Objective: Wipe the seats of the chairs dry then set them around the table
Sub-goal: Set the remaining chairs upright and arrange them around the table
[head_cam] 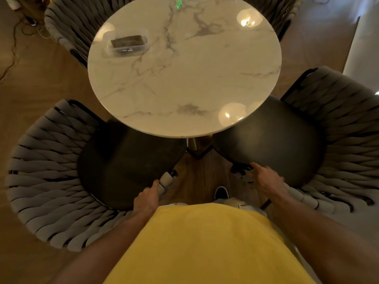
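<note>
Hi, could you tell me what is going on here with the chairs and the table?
A person in a yellow top stands between two woven chairs at a round marble table. The left hand grips the arm end of the left chair; the right hand rests on the front edge of the right chair. Both dark seats already sit partly under the tabletop. A clear box lies on the table, and more chairs stand on its far side.

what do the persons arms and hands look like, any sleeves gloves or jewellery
Both forearms are bare as far up as the picture shows, with no sleeve over them. The left hand and the right hand wear no gloves, and no watch, bracelet or ring shows, though the light is dim. A yellow shirt covers the torso between the arms.
</note>
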The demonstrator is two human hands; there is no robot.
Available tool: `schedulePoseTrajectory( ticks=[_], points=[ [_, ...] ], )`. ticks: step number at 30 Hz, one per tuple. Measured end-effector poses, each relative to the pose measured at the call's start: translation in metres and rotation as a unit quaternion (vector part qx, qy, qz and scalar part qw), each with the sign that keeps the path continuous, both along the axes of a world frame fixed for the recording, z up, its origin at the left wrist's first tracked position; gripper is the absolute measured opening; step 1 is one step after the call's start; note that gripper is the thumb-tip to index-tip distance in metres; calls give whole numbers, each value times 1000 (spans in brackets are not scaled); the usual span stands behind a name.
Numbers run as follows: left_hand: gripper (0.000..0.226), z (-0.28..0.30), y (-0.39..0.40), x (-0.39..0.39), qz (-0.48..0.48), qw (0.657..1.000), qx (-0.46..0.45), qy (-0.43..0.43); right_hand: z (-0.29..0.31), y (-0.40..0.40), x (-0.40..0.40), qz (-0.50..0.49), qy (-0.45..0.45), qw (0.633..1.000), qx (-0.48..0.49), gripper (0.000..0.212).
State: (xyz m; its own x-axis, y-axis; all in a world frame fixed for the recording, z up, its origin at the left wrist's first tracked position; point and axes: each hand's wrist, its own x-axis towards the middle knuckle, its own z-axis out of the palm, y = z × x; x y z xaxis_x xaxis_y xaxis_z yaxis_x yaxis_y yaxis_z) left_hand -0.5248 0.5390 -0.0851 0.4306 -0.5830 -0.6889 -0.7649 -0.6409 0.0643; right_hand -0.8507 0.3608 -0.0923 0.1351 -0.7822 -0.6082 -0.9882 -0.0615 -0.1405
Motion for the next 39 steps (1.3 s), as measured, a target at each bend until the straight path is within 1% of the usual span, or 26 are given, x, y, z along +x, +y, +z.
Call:
schedulePoseTrajectory(
  ticks=[2,7,12,19,25,33,39],
  points=[
    [65,0,-1,2,-9,1000,-10,6,0,0,-1,-5,-6,1000,-6,47],
    [82,-3,-13,1,-30,999,-23,19,-4,4,-2,-4,-6,1000,-12,47],
    [76,-6,-14,-2,-25,999,-26,11,-4,3,-1,1,10,1000,-19,46],
    [76,-12,-5,-2,0,1000,-23,12,-1,1,0,0,3,1000,-8,47],
    [76,-11,-5,-2,0,1000,-26,11,-7,-2,-1,-4,-2,1000,-1,44],
    [78,-12,-5,0,-3,1000,-23,13,-8,-3,-2,9,-1,1000,-3,47],
    [75,-12,-4,0,-9,1000,-19,7,-10,-3,-5,1,-14,1000,7,49]
  ],
)
